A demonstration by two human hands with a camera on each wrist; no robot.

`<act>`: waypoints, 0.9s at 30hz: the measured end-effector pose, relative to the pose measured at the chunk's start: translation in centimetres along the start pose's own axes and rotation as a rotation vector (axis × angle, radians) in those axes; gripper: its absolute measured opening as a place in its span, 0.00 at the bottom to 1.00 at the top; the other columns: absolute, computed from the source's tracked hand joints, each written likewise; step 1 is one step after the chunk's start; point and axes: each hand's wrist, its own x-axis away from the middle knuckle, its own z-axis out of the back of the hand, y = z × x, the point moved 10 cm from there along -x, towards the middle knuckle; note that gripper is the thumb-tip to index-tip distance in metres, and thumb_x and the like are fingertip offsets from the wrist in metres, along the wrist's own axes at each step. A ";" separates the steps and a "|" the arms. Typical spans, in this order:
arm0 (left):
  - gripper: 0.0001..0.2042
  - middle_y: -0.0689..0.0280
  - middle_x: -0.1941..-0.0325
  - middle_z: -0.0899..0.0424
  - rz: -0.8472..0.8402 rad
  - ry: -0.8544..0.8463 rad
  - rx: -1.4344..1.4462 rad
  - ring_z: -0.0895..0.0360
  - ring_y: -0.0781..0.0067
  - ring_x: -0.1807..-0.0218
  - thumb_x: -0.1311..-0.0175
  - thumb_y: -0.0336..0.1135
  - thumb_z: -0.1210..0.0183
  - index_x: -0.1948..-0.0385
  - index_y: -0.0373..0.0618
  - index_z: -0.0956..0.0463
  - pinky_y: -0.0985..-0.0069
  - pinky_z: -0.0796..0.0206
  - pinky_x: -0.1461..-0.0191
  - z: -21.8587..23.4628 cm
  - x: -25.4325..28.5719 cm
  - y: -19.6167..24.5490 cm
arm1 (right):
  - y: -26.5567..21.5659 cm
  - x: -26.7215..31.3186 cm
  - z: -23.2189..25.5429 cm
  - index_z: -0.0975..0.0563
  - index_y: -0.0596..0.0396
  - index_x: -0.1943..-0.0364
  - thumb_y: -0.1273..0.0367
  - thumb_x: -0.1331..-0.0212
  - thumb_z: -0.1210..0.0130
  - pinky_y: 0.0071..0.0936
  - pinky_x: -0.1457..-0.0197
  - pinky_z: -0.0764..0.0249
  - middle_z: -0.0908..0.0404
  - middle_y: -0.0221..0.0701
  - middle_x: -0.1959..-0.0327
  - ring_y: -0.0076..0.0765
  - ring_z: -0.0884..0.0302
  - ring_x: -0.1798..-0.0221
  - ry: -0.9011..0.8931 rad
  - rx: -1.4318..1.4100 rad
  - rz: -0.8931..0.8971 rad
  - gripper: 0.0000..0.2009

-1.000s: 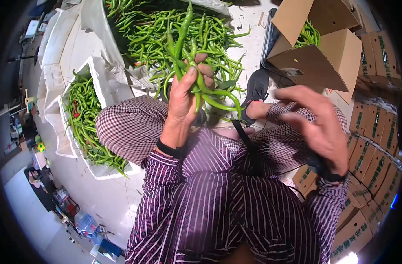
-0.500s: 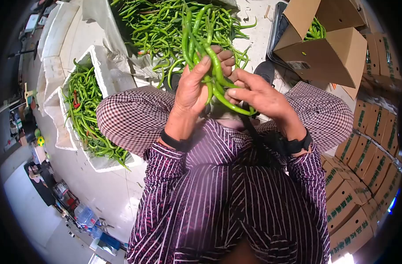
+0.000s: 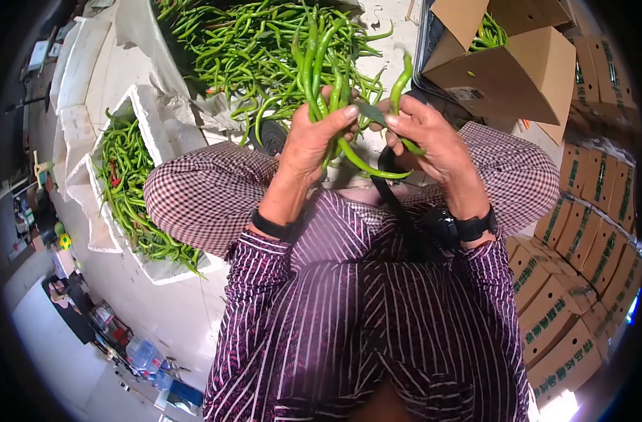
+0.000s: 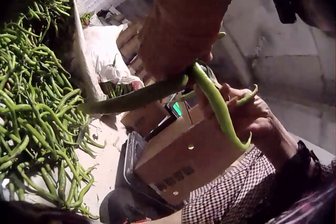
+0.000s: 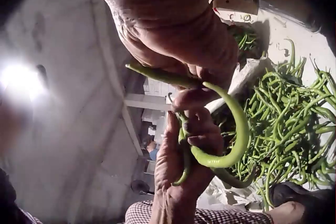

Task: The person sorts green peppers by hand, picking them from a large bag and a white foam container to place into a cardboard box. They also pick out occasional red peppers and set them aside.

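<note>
The left hand (image 3: 312,139) grips a bunch of long green peppers (image 3: 311,67), their upper ends fanning above the fingers and one curved pepper (image 3: 366,166) hanging out below. Close beside it, the right hand (image 3: 433,141) pinches a single green pepper (image 3: 401,81) that stands upright. A dark green leaf (image 3: 369,112) lies between the two hands. In the left wrist view the right hand (image 4: 252,116) is behind a hanging pepper (image 4: 218,103). The right wrist view has the left hand (image 5: 184,166) around the peppers, with a curved one (image 5: 239,134) in front.
A large heap of green peppers (image 3: 243,53) lies beyond the hands. At the left stands a white foam box (image 3: 146,126) of peppers. An open cardboard box (image 3: 510,88) holding peppers is at the upper right, and stacked cartons (image 3: 560,316) line the right side.
The right hand came in from the right to the left hand's bunch, then moved slightly away and now holds one pepper upright. The left hand still grips its bunch.
</note>
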 end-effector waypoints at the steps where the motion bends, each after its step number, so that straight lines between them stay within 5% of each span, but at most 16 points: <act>1: 0.17 0.66 0.65 0.23 0.000 0.022 -0.043 0.26 0.78 0.70 0.42 0.29 0.38 0.51 0.37 0.30 0.83 0.32 0.68 0.0 0.0 -0.2 | 0.3 0.0 0.0 0.31 0.63 0.42 0.71 0.37 0.48 0.17 0.61 0.29 0.21 0.32 0.58 0.20 0.25 0.59 0.016 0.038 -0.022 0.20; 4: 0.16 0.70 0.69 0.24 -0.008 0.075 -0.105 0.27 0.81 0.72 0.43 0.30 0.37 0.54 0.38 0.28 0.84 0.33 0.69 0.1 -0.2 -0.9 | 1.1 -0.1 0.2 0.29 0.63 0.44 0.70 0.38 0.47 0.18 0.59 0.30 0.21 0.32 0.60 0.20 0.26 0.61 0.053 0.085 -0.027 0.19; 6: 0.15 0.70 0.71 0.25 0.010 0.056 -0.209 0.28 0.82 0.73 0.43 0.30 0.36 0.56 0.37 0.27 0.84 0.34 0.69 0.7 -0.7 -1.7 | 0.3 0.0 1.7 0.27 0.62 0.46 0.70 0.39 0.47 0.20 0.55 0.31 0.21 0.33 0.59 0.23 0.27 0.61 0.196 0.455 -0.017 0.18; 12: 0.14 0.69 0.69 0.21 -0.018 0.093 -0.347 0.27 0.83 0.70 0.38 0.34 0.41 0.54 0.37 0.26 0.84 0.34 0.66 1.0 -0.5 -1.3 | -0.7 0.5 4.0 0.28 0.62 0.45 0.72 0.41 0.48 0.21 0.52 0.32 0.21 0.34 0.56 0.24 0.28 0.58 0.328 0.211 0.154 0.19; 20: 0.17 0.66 0.64 0.20 -0.062 0.058 -0.287 0.26 0.80 0.67 0.37 0.34 0.42 0.50 0.35 0.29 0.82 0.32 0.64 0.7 -0.4 -0.9 | -0.7 0.3 -0.4 0.37 0.68 0.38 0.70 0.33 0.54 0.25 0.48 0.27 0.24 0.44 0.48 0.36 0.24 0.47 -0.080 -0.195 0.087 0.22; 27: 0.14 0.65 0.64 0.21 -0.016 0.142 -0.185 0.25 0.79 0.68 0.39 0.31 0.40 0.54 0.36 0.28 0.84 0.33 0.66 2.2 -0.6 -1.5 | 0.0 0.3 -0.4 0.31 0.70 0.47 0.66 0.33 0.53 0.23 0.57 0.26 0.20 0.42 0.56 0.33 0.20 0.59 -0.063 -0.188 0.083 0.19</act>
